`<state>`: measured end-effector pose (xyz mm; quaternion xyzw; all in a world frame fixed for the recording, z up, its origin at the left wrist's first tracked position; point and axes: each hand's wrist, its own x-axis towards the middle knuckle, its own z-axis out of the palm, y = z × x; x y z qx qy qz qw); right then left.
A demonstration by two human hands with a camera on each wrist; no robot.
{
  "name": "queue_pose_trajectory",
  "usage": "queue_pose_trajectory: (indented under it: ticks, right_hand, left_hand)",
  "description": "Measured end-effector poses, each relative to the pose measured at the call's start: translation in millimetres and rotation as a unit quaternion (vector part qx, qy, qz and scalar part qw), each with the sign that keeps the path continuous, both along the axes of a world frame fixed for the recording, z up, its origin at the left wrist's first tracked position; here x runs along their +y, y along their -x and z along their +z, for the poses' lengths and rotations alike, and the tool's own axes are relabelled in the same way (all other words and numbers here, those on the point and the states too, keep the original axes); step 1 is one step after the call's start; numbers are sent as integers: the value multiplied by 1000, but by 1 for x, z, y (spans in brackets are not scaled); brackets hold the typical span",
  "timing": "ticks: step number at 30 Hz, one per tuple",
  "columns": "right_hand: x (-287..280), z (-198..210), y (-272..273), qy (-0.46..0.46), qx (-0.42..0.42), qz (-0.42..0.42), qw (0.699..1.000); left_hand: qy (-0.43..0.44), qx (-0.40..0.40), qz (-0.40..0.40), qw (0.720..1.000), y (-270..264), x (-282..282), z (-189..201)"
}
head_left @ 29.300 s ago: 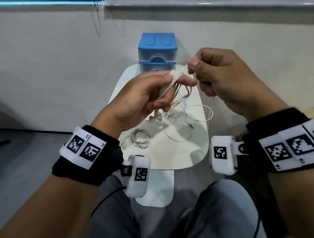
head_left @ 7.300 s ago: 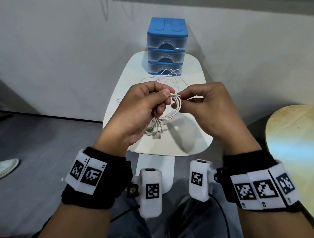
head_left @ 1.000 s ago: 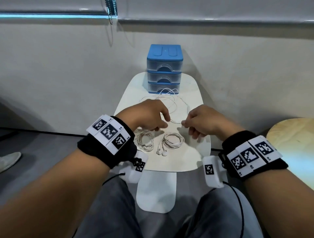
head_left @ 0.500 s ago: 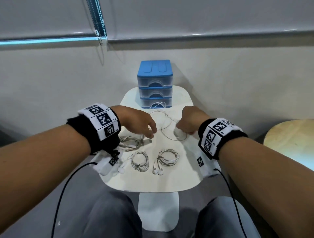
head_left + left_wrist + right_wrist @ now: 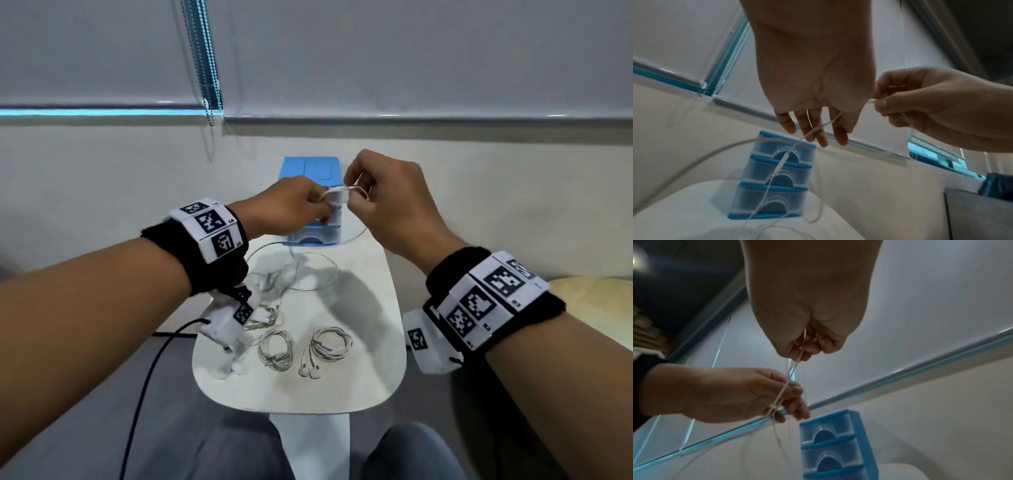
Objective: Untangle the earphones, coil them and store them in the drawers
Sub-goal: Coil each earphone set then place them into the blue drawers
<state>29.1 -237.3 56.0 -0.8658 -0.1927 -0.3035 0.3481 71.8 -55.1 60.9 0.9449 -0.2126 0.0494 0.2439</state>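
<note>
Both hands are raised in front of the blue three-drawer unit (image 5: 313, 236) (image 5: 772, 178) (image 5: 834, 443), whose drawers are closed. My left hand (image 5: 323, 209) (image 5: 813, 129) (image 5: 791, 394) and right hand (image 5: 352, 195) (image 5: 877, 104) (image 5: 803, 352) each pinch a loose white earphone cable (image 5: 337, 192) stretched between them. The rest of the cable hangs in loops down to the table (image 5: 308, 274); its inline remote (image 5: 782, 162) dangles before the drawers. Two coiled earphones (image 5: 275, 349) (image 5: 330, 342) lie near the table's front. A third bundle (image 5: 265, 317) is partly hidden by my left wrist camera.
The small white table (image 5: 363, 383) stands against a pale wall, with the drawer unit at its far end. A round wooden table (image 5: 589, 294) sits to the right. A blind's bead chain (image 5: 205, 68) hangs at the back left. My knees are below the table's front edge.
Both hands have risen from the tabletop, lifting the loose cable up in front of the drawers. The two front coils have not moved.
</note>
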Motion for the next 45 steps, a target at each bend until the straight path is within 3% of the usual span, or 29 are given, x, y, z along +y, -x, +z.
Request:
queue_pose_trajectory:
  ticks: [4,8,13,16,18,21,22,24,28,31,35,38,40,41,45]
  right_hand:
    - [-23,1,-4,-68,6,-69,995]
    - [-40,-11,-8,-136,67,-102,983]
    - [-55,-41,-23,-205,190,-157,947]
    - [-67,-63,-31,-299,310,-165,887]
    - [-73,-67,-31,-447,325,-148,820]
    - [-80,-61,-26,-650,225,-98,719]
    - [-82,-57,-24,-676,186,-92,707]
    - [-83,-47,-21,-682,113,-90,716]
    - [-81,-24,-14,-655,23,-101,749]
    - [-74,-13,-9,-583,13,-96,807]
    - [-60,-15,-4,-463,177,-50,867]
    - [-51,-35,0,-164,350,-35,922]
    - [-38,-50,4,18,423,-30,905]
    - [-32,-57,3,57,438,-35,897]
    - [-16,-77,-8,104,464,-63,878]
  left_hand:
    - [134,20,60,989,-4,22,10]
    - [197,3,107,974,-4,36,19]
    - [366,77,116,920,6,45,38]
    - [394,103,93,908,19,46,50]
    - [418,132,60,897,23,51,57]
    - [409,152,8,900,27,59,65]
    - [402,143,-2,905,27,61,67]
    - [405,125,-14,906,29,61,70]
    - [463,143,-24,875,34,55,77]
    - [468,167,-40,867,40,51,84]
    - [428,136,-38,893,45,46,90]
    - [421,113,-36,899,48,46,94]
    - [414,98,-38,904,51,45,97]
    - [406,93,-40,908,53,45,98]
    - [367,92,-52,924,63,43,100]
